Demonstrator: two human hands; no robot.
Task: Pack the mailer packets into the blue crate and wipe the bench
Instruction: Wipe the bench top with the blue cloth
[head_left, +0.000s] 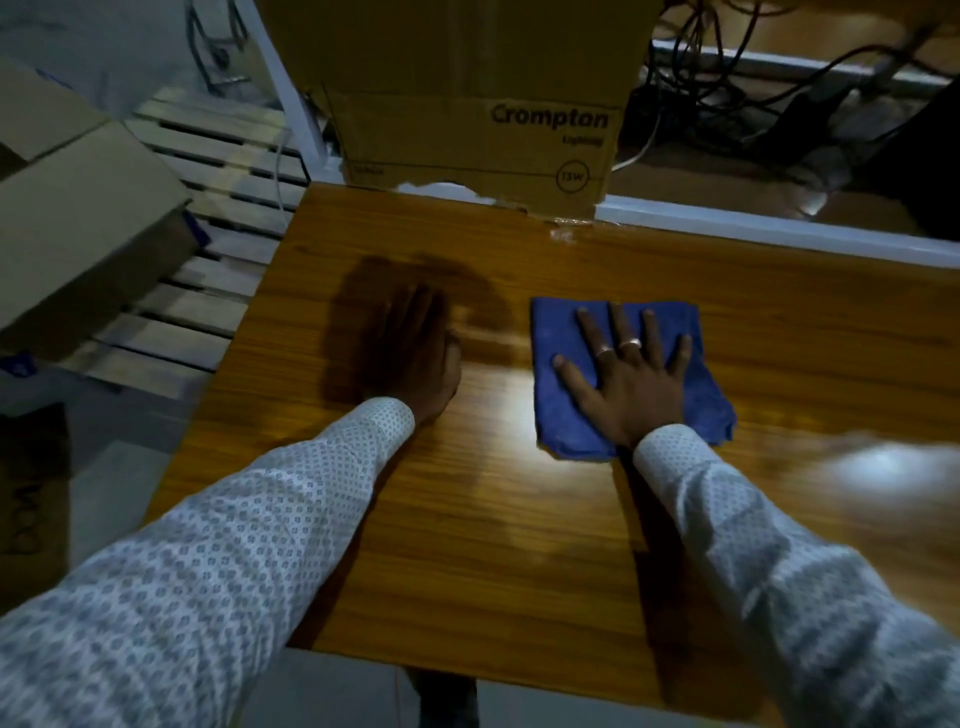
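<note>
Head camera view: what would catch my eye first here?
Probably the blue cloth, folded on the wooden bench with the right hand spread flat on it. The left hand rests flat on the bare wood beside it. A cardboard box marked Crompton stands at the bench's far edge.

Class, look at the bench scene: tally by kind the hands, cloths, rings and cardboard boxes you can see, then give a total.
Hands: 2, left hand and right hand
Blue cloth: 1
Rings: 2
Cardboard boxes: 2, the Crompton box and the box at left
Total: 7
</note>
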